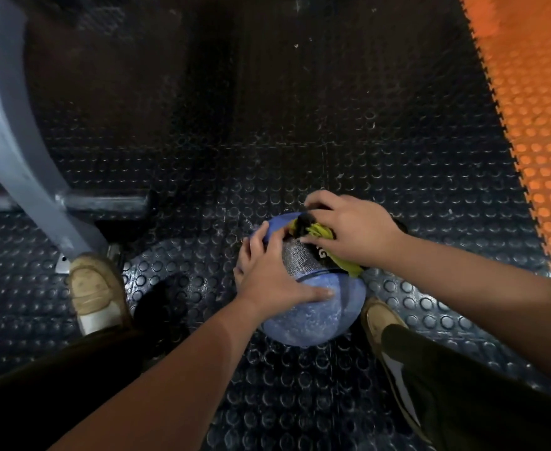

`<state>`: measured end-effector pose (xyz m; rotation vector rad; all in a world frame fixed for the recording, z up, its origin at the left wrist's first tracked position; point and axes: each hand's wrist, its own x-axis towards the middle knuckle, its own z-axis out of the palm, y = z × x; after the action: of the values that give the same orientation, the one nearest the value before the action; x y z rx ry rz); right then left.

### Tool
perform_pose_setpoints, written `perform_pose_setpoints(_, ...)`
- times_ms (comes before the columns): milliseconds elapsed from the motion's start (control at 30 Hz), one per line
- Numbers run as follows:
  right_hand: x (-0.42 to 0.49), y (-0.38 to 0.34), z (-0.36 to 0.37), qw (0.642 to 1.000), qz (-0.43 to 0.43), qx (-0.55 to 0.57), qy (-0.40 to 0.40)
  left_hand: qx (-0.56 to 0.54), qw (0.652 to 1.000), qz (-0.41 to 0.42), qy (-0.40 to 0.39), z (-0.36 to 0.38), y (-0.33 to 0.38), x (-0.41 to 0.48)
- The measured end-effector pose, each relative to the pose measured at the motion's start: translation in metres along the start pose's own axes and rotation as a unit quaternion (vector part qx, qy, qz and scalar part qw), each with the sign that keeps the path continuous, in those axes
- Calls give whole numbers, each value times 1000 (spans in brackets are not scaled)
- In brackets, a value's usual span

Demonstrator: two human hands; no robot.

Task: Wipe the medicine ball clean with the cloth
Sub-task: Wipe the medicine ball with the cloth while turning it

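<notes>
Steel framing (23,151) of a grey machine stood at my far left, with my left shoe (95,288) beside its foot on the black studded floor (267,157). My left hand (274,275) lay spread on the medicine ball (310,320), fingers straight against its left side and thumb stretched across the blue surface, gripping nothing. The ball sat on the floor between my feet, blue with a black and silver patterned band (300,258). On that band I could read only a white letter "G" (322,253); the rest was covered. My right hand (352,232) curled over the yellow cloth (319,231), bunching it and pressing it onto the ball's top. My right shoe (378,320) stood just beside the ball, and orange matting (534,109) ran along the far right.
</notes>
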<state>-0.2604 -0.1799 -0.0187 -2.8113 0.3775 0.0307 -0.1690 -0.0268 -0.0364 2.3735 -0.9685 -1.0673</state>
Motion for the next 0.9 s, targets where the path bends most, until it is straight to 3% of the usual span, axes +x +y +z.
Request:
perform_pose_setpoints(100, -6, -7, 0, 1000, -15, 10, 4, -18, 1000, 2, 9, 0, -2, 1)
perform_pose_setpoints(300, -35, -20, 8, 991, -130, 16, -5, -28, 999, 15, 39, -2, -14, 8)
perform_pose_setpoints(500, 3, -15, 0, 1000, 19, 4, 6, 26, 1000, 5, 0, 10, -1, -13)
perform_pose_setpoints(567, -3, -15, 2, 998, 23, 50, 9, 26, 1000, 5, 6, 13, 0, -17)
perform_pose_setpoints(633, -19, -17, 8, 997, -18, 68, 38, 4, 1000, 15, 12, 13, -3, -16)
perform_pose_setpoints(800, -44, -27, 7, 992, -125, 33, 3, -26, 999, 27, 23, 2, -10, -6)
perform_pose_setpoints(900, -31, -22, 5, 992, -123, 23, 27, -24, 1000, 13, 16, 3, -8, -7)
